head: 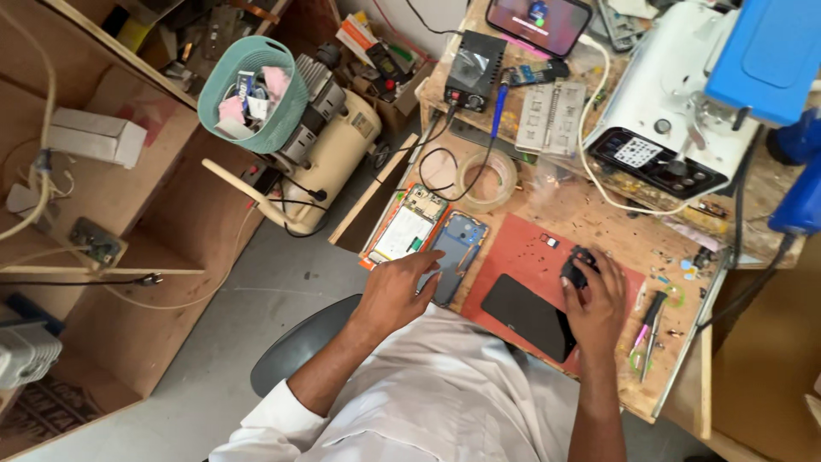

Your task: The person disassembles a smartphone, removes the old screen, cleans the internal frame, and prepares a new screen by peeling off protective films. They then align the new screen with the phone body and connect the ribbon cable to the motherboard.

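Observation:
My left hand (pixel 395 289) rests with fingers spread on the lower end of a blue phone back cover (pixel 456 244) at the bench's left edge. Beside that cover lies an opened phone body (pixel 406 228) with a pale battery and an orange rim. My right hand (pixel 596 301) is closed on a small black part (pixel 578 267) above the red work mat (pixel 522 257). A black phone screen (pixel 528 316) lies face down on the mat between my two hands.
A roll of clear tape (pixel 487 180), a black soldering station (pixel 473 70), a lit phone (pixel 539 23) and a white and blue machine (pixel 684 111) crowd the bench's far side. Tweezers (pixel 650 329) lie at right. On the floor stand a compressor (pixel 338 141) and teal basket (pixel 252 92).

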